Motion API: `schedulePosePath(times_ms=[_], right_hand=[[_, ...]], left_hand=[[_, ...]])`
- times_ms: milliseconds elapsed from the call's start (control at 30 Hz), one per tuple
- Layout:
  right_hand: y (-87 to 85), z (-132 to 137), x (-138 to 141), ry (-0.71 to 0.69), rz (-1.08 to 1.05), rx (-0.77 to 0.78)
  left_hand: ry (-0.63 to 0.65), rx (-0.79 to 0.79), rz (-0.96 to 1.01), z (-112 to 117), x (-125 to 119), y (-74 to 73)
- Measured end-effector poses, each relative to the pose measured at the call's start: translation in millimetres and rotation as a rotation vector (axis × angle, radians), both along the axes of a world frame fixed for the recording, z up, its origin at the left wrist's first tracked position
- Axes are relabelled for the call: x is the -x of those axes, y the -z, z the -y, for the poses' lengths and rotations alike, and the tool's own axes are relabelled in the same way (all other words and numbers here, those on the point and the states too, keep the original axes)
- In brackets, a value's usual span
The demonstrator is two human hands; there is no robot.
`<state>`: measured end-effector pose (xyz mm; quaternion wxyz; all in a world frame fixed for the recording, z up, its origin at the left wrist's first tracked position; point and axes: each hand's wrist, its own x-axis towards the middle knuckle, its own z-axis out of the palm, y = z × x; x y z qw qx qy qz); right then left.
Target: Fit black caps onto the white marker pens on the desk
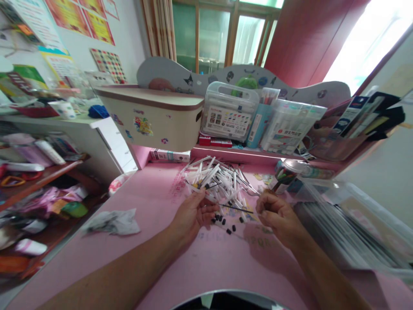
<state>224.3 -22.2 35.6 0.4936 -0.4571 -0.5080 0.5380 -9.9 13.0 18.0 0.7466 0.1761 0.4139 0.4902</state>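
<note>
My left hand (195,211) is over the near left side of a loose pile of white pen-like tubes (222,174). Its thumb and forefinger pinch a slim white tube (211,199), with a small black piece beside the fingertips. My right hand (279,217) is closed, fingertips together, right of the pile; what it pinches is too small to make out. A thin dark rod (238,209) spans most of the gap between the hands, its right end close to my right fingertips. Several short black caps (223,221) lie on the pink desk (155,258) below.
A crumpled tissue (112,221) lies at the left. On the right are a clear plastic bin (355,232) of grey flat items and a jar (287,172). Behind, a shelf carries a cream box (155,118), marker cases (229,114) and a pen holder (342,142).
</note>
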Motion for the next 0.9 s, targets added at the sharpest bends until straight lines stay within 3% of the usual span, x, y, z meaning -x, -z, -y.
schedulePosePath(times_ms=[533, 700, 900], right_hand=[[2.3, -1.6, 3.1, 0.007, -0.035, -0.015], [-1.4, -0.4, 9.0, 0.015, -0.066, -0.010], [-2.5, 3.5, 23.2, -0.149, -0.133, 0.115]], left_hand=[[0.010, -0.042, 0.163, -0.5, 3.3, 0.6], [0.077, -0.029, 0.188, 2.8, 2.9, -3.2], [0.203, -0.039, 0.191, 7.9, 1.7, 1.6]])
